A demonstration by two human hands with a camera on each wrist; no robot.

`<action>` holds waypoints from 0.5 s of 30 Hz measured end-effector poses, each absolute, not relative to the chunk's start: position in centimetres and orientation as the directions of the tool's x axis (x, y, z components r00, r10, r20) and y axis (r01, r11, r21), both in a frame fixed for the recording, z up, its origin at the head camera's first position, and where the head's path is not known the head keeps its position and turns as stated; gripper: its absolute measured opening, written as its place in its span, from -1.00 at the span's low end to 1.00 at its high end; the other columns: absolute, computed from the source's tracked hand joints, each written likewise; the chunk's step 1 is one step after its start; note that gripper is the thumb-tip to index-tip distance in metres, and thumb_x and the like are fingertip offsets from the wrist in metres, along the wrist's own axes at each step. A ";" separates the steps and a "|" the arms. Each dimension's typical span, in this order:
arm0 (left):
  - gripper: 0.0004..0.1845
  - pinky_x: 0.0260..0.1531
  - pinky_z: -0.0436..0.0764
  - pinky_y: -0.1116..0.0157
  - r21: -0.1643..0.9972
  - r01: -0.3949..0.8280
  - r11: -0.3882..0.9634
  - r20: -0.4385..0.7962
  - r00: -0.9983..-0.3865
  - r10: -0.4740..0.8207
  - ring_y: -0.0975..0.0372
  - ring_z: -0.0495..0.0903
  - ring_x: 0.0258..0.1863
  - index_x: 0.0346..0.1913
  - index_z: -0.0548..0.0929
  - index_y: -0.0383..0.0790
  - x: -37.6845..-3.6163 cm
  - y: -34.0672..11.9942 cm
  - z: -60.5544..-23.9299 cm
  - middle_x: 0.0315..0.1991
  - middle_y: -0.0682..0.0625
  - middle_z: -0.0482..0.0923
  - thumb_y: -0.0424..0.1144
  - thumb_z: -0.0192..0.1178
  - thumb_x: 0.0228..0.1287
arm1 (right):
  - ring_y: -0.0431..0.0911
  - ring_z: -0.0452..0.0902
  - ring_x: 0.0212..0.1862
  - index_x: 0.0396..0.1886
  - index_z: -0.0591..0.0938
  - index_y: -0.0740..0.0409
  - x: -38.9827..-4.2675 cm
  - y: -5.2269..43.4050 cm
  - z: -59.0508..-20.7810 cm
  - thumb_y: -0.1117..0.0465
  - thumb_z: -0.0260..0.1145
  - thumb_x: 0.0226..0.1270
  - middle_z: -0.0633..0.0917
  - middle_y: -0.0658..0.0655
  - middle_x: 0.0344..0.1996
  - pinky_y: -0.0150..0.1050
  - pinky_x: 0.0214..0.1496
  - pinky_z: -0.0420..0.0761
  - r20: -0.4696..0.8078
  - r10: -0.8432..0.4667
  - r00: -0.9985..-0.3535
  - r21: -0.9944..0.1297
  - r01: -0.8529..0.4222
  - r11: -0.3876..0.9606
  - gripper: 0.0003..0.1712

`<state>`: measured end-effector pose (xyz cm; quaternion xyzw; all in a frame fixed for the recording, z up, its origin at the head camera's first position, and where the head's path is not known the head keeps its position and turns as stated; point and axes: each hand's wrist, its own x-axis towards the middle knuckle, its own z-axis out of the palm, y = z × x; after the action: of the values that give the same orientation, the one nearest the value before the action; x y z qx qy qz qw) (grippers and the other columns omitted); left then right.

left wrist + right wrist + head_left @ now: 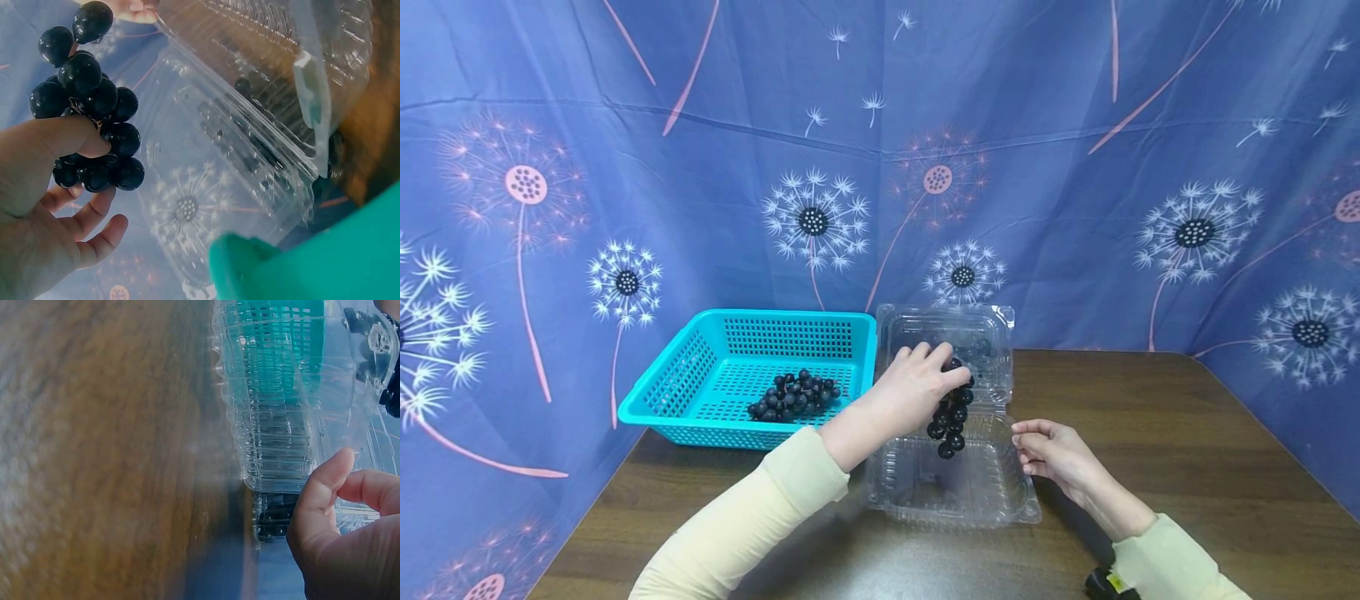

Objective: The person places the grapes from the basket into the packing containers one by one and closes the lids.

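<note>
The left hand (916, 385) has its grip pinched round the top of a bunch of dark purple grapes (950, 419), which hangs above the tray of a clear plastic hinged clamshell box (925, 492) standing open on the brown wooden table (1187, 450). The right hand (1052, 450) rests at the box's right edge, fingers loosely curled and holding nothing. Just left of the box, a turquoise perforated plastic basket (700, 367) holds a second bunch of dark grapes (795, 394).
</note>
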<state>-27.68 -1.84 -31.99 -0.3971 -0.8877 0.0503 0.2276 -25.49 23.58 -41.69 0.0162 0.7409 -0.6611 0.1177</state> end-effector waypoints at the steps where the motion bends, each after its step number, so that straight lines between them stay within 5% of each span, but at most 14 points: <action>1: -0.60 -0.39 0.41 0.27 -0.269 0.683 0.679 0.358 -0.584 0.729 0.16 0.37 -0.30 0.11 0.48 0.15 -27.7 -1.7 -32.1 -0.03 0.02 0.39 -0.31 0.18 0.27 | -0.24 0.44 -0.47 0.09 0.32 0.53 -25.5 23.6 -41.7 0.33 0.06 0.35 0.52 0.01 -0.44 -0.39 -0.43 0.57 -0.197 -0.128 -0.972 -0.975 0.182 0.126 -0.60; 15: -0.51 -0.31 0.53 0.25 -0.230 0.712 0.664 0.265 -0.611 0.746 0.18 0.44 -0.20 0.15 0.46 0.20 -27.8 0.9 -34.2 0.05 0.02 0.38 -0.34 0.21 0.21 | -0.23 0.45 -0.45 0.13 0.29 0.54 -25.5 23.5 -41.4 0.31 0.07 0.35 0.52 0.03 -0.40 -0.37 -0.41 0.58 -0.206 -0.122 -0.971 -0.971 0.187 0.147 -0.54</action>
<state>-27.78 0.88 -34.23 -0.4068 -0.8960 0.0507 0.1706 -25.49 23.47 -41.45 0.0218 0.7481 -0.6525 0.1186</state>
